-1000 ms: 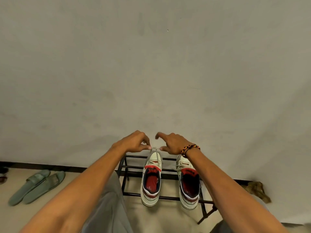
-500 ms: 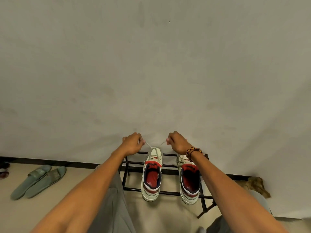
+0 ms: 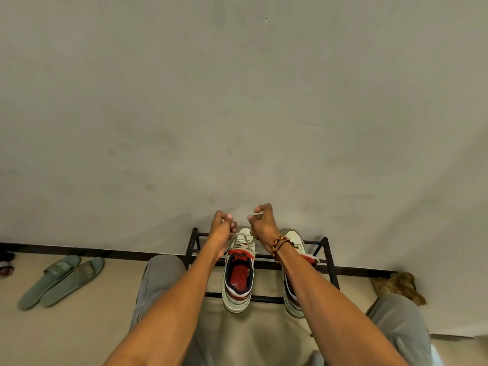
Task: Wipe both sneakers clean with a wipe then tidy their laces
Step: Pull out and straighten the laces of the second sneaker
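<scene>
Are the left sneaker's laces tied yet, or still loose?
Still loose: both hands, left hand and right hand, pinch lace ends above the left sneaker; no bow shows.

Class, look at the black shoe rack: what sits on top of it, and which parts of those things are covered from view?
Two white-and-red sneakers rest on the black rack. The left sneaker shows its red insole; the right sneaker is largely covered by the right forearm. Both hands hide the lace ends.

Two white-and-red sneakers point(image 3: 239, 273) on one black rack point(image 3: 328, 262) — two green slippers point(image 3: 62, 280) on the floor, two hands point(image 3: 221, 225), one beaded bracelet point(image 3: 280, 245), one brown rag point(image 3: 398, 286).
</scene>
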